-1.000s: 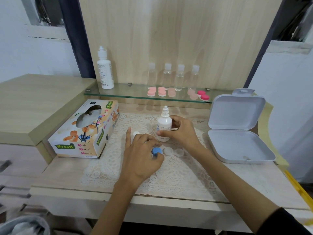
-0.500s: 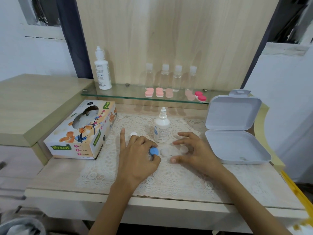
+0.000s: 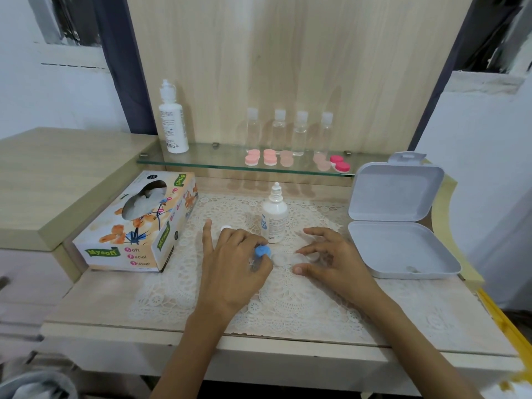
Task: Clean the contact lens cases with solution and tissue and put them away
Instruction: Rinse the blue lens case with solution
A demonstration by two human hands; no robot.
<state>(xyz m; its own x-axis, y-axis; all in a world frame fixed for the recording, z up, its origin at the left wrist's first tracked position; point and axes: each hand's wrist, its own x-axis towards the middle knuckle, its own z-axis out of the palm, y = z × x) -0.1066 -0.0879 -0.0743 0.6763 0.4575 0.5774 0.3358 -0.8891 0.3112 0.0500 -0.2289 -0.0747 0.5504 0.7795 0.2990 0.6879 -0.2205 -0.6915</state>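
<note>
The clear lens case [image 3: 293,258] is lying on the lace mat [image 3: 288,306] in the middle of the table [image 3: 86,300], just on the near side of the solution bottle [image 3: 275,217] and between the two hands. It is looking like thin, light, stiff plastic, probably slick once wet, so it is best pinched across its narrow sides or by the rim of one well. The left hand [image 3: 233,266] is grasping a blue cap [image 3: 263,251] at the case's left end with thumb and curled fingers, its index finger pointing straight toward the far side; whether the cap is screwed on is unclear. The right hand [image 3: 334,260] is released, palm down, fingers spreading over the case's right end, thumb on the near side; contact is not clear
</note>
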